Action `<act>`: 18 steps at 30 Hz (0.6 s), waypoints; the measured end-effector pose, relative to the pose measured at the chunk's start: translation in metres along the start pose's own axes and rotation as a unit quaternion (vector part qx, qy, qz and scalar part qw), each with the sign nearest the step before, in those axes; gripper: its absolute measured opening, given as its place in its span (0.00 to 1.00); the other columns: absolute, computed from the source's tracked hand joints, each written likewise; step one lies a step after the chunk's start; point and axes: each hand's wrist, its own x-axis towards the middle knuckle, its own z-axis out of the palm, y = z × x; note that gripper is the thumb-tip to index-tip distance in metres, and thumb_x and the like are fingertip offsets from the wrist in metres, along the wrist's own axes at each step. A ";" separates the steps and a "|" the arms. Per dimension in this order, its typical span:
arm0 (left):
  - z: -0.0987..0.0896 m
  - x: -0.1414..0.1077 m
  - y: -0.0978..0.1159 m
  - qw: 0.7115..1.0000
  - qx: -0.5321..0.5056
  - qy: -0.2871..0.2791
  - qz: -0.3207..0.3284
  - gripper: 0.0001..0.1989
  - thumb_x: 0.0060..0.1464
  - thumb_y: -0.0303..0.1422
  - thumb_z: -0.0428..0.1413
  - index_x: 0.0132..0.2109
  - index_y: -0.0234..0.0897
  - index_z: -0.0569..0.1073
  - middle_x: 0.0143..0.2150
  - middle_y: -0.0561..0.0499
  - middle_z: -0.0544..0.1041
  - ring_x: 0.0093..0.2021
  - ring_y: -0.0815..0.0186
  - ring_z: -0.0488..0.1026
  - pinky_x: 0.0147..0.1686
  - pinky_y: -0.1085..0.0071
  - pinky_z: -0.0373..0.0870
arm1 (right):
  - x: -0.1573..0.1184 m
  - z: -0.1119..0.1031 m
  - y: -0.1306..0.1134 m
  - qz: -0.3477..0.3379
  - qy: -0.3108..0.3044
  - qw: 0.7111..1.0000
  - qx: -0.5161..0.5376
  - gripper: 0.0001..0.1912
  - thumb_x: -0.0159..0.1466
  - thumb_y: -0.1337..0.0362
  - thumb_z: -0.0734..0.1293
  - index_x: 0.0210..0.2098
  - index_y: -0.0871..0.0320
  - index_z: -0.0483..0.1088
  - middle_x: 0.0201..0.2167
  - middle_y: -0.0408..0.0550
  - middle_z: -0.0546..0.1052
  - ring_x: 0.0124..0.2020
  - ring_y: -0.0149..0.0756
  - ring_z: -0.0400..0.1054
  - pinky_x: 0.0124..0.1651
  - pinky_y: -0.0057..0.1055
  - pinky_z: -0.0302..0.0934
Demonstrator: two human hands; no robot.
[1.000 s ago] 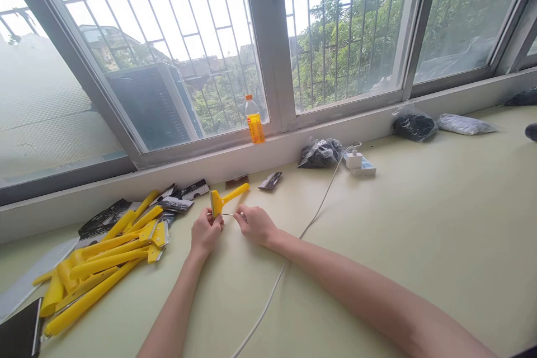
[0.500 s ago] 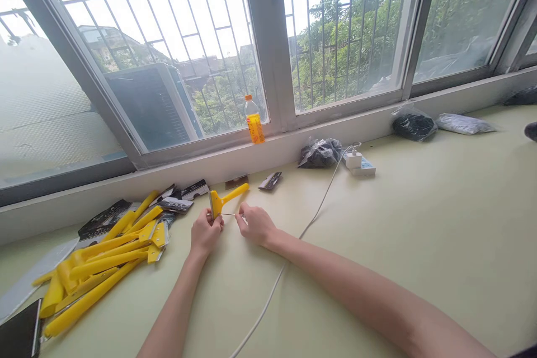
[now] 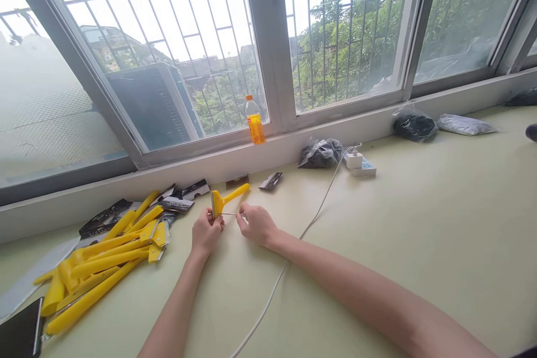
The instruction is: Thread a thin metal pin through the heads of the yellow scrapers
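My left hand (image 3: 207,232) is closed on the head of a yellow scraper (image 3: 217,203), whose handle points up and to the right. In my right hand (image 3: 257,224) is a thin metal shaft (image 3: 229,214), probably a screwdriver; its handle is hidden by my fingers. The shaft's tip meets the scraper's head near my left fingers. Left of my hands lies a pile of similar yellow scrapers (image 3: 104,257), overlapping one another on the pale green table.
Black-and-white cards (image 3: 176,204) lie behind the pile. A white cable (image 3: 268,299) runs under my right forearm to a charger (image 3: 354,159) on a power strip. An orange drink bottle (image 3: 255,123) stands on the sill. Bagged dark items (image 3: 321,154) sit along the wall.
Both hands and the scraper keep nearly the same place. The whole view has shifted by only a few pixels.
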 end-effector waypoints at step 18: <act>-0.002 0.000 0.003 0.999 0.054 -0.006 -0.001 0.07 0.53 0.37 0.54 0.38 0.43 0.65 0.30 0.53 0.79 0.28 0.60 0.76 0.35 0.67 0.68 | -0.001 -0.003 -0.003 0.002 -0.016 1.000 -0.003 0.07 0.69 0.63 0.61 0.35 0.58 0.66 0.28 0.45 0.74 0.28 0.32 0.64 0.34 0.28 0.49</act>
